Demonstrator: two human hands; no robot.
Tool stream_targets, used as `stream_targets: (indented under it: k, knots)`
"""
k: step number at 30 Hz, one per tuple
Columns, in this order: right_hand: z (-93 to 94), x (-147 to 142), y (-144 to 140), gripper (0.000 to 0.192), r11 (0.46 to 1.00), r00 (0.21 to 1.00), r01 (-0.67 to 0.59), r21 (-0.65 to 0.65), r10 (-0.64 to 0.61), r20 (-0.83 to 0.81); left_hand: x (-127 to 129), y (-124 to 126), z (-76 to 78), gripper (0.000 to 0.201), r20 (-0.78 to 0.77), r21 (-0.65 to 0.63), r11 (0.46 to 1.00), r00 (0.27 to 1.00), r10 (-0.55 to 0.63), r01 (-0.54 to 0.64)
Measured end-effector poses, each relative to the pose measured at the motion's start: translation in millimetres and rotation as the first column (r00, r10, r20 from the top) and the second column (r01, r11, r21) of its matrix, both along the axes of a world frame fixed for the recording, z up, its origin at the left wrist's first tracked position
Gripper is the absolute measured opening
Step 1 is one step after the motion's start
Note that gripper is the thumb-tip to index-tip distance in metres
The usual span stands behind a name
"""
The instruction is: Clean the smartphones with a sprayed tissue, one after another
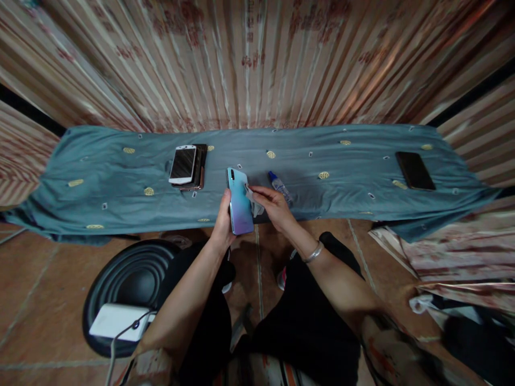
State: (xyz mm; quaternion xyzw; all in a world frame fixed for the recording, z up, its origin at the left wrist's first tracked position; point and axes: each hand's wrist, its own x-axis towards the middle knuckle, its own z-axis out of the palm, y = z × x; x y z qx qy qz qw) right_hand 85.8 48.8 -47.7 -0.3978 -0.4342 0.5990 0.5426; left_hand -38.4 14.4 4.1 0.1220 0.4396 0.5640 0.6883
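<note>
A phone with a shiny blue-to-purple back [240,203] is gripped along its left edge by my left hand [223,220], its back turned up toward me. My right hand [273,203] pinches a small grey-white cloth [256,206] at the phone's right edge. Just beyond that hand, a clear bottle with a blue cap [279,185] lies on the cloth-covered table, its lower end partly hidden by my fingers.
On the teal tablecloth [298,153], a white phone [183,164] tops a small stack of phones at left. A dark phone [415,170] lies far right. A black round stool [132,279] holds a white power bank [118,321] with a cable. Curtains [257,80] hang behind.
</note>
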Motion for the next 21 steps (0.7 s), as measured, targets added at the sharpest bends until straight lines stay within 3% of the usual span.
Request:
stream_targets:
  k: [7, 21]
  knots:
    - [3.9, -6.4, -1.6, 0.023, 0.997, 0.995, 0.007, -0.078, -0.015, -0.102, 4.0, -1.8, 4.9, 0.038, -0.013, 0.019, 0.999, 0.999, 0.045, -0.045]
    - [6.0, -9.7, -3.5, 0.027, 0.980, 0.995, 0.019, -0.196, -0.038, -0.096, 1.1, -2.2, 0.2, 0.036, -0.006, 0.054, 0.998, 0.999, 0.035, -0.035]
